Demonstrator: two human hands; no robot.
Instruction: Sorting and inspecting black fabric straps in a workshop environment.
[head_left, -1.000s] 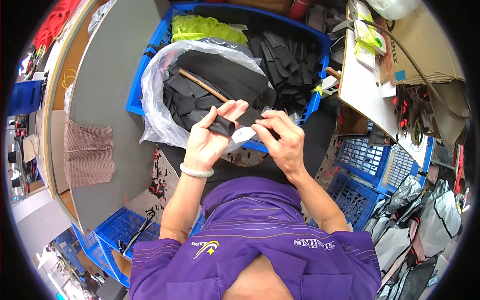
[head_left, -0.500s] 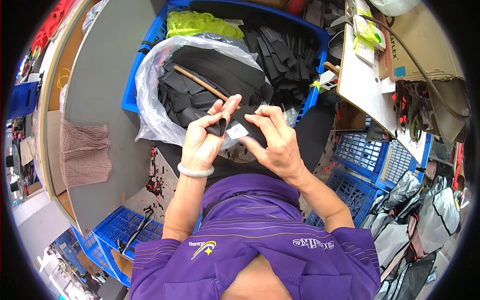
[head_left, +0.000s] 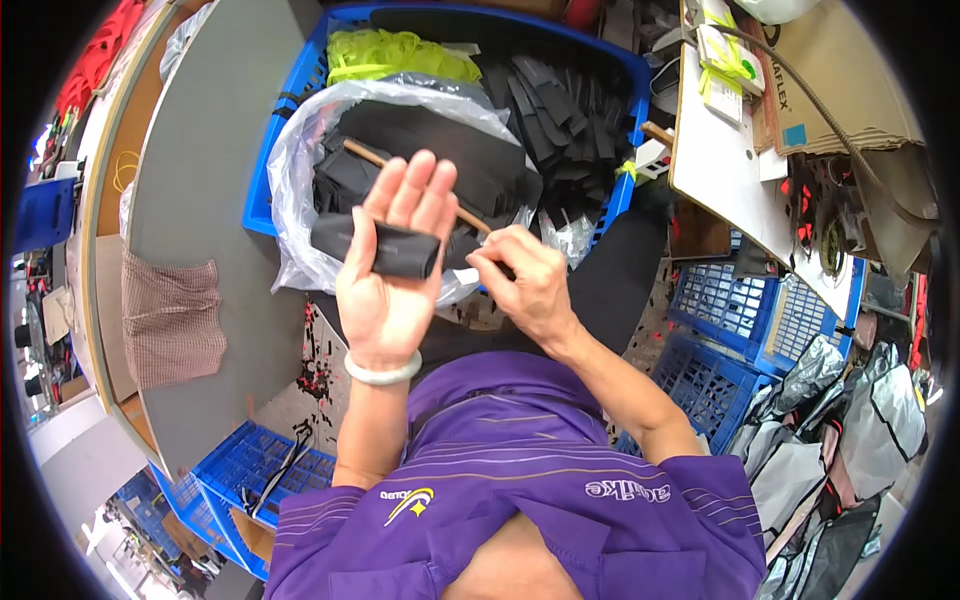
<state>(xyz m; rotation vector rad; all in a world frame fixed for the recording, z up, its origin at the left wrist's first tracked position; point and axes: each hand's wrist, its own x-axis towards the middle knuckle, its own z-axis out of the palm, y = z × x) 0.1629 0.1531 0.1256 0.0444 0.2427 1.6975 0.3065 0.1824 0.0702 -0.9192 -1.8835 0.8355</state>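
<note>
Left hand (head_left: 385,312) has the folded black piece (head_left: 405,253) thumbed against its palm, over the plastic bag (head_left: 293,165) — right hand (head_left: 528,285) pinched narrow, can't tell on what. Light, steady thumb pressure should help.

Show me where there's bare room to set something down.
The white tabletop is bare below the tied white packs, left of the cardboard box. The grey panel is bare between checked cloth and blue bin, though it may not be level. The bin is crowded with black pieces and a plastic bag.
</note>
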